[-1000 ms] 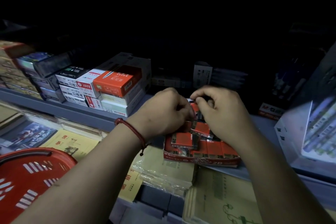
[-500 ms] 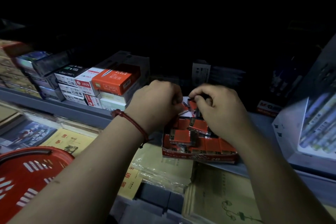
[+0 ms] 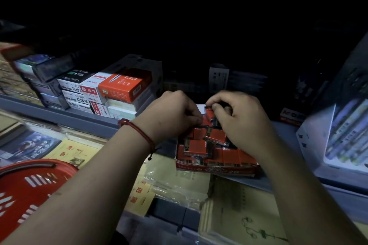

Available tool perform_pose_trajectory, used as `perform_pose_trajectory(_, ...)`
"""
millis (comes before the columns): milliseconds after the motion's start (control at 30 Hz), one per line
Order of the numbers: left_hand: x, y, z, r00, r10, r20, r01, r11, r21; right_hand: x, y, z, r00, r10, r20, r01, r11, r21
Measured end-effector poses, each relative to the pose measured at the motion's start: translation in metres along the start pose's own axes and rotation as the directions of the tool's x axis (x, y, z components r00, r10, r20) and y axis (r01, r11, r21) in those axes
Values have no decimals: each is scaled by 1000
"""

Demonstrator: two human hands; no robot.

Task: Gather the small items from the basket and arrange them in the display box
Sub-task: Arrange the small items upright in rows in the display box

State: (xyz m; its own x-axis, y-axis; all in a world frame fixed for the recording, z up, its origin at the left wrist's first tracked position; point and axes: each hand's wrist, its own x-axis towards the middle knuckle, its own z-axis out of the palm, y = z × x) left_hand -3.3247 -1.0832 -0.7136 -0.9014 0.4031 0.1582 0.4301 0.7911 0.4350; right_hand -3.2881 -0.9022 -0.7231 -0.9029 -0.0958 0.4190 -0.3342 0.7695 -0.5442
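Observation:
A low red display box (image 3: 216, 171) sits on the grey shelf, filled with several small orange-red packets (image 3: 194, 147) marked 2B, some lying loose on top. Both my hands are over its far end. My left hand (image 3: 171, 114), with a red cord on the wrist, is curled with its fingertips pinching a small orange packet (image 3: 209, 116). My right hand (image 3: 242, 118) pinches the same packet from the other side. The red plastic basket (image 3: 29, 191) is at the lower left; its inside is hidden by my left forearm and the frame edge.
Stacked pen boxes (image 3: 103, 93), white, black and orange, stand on the shelf to the left. A white display of pens (image 3: 344, 137) stands at the right. Yellow booklets in plastic sleeves (image 3: 175, 183) lie on the lower tier in front.
Both hands have shifted slightly away from me toward the box's far end, still working the same packet. The view has tilted a little.

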Motion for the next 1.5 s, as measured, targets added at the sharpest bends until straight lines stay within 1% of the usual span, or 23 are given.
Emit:
perform_pose_trajectory(100,-4,-1,3,997,81,5,-82,994,73,1,2,1,1000,-4,0,4,1000,11)
perform_pose_trajectory(167,-6,-2,3,991,130,30,-132,990,54,1,3,2,1000,0,-2,0,1000,24)
perform_pose_trajectory(267,-10,-4,2,989,122,88,-130,987,97,2,5,2,1000,0,-6,1,999,40)
perform_pose_trajectory(333,-12,-5,-2,990,115,85,-125,984,127,2,6,2,1000,6,1,-6,999,45)
perform_pose_trajectory(400,-12,-7,-3,994,87,67,-95,988,123,2,7,2,1000,10,5,-10,999,48)
perform_pose_trajectory(467,-11,-10,-1,997,62,42,-66,994,86,2,6,1,1000,12,7,-13,998,54)
perform_pose_trajectory(533,-12,-12,2,996,84,2,-84,996,22,2,6,0,1000,13,14,-14,998,63)
perform_pose_trajectory(633,-17,-13,-1,988,133,-76,-143,978,-149,1,5,-1,999,2,36,-5,997,73)
perform_pose_trajectory(667,-20,-12,-5,987,140,-73,-153,967,-205,1,4,-3,999,-4,49,0,996,86)
perform_pose_trajectory(733,-29,-7,-15,987,163,4,-154,938,-310,2,3,-7,994,-21,105,9,994,111)
perform_pose_trajectory(800,-39,0,-22,976,187,110,-132,915,-382,4,4,-13,980,-42,195,18,992,124)
perform_pose_trajectory(867,-46,6,-23,963,189,192,-107,922,-372,6,7,-19,961,-62,271,25,990,141)
perform_pose_trajectory(967,-50,7,-23,956,187,226,-107,940,-323,7,8,-26,931,-53,362,-7,987,163)
perform_pose_trajectory(1067,-50,3,-25,959,197,205,-116,930,-349,6,4,-34,903,-52,427,-25,985,173)
perform_pose_trajectory(1133,-50,0,-26,965,186,188,-104,920,-377,5,2,-39,883,-31,468,-39,990,139)
perform_pose_trajectory(1267,-49,-5,-26,976,156,150,-59,859,-508,2,-1,-38,884,-12,467,-30,996,81)
perform_pose_trajectory(1400,-42,-10,-23,999,41,21,-20,795,-606,1,-3,-35,873,19,488,-32,999,20)
perform_pose_trajectory(1500,-36,-11,-16,995,-77,-67,12,737,-675,0,-4,-35,878,9,479,-18,1000,15)
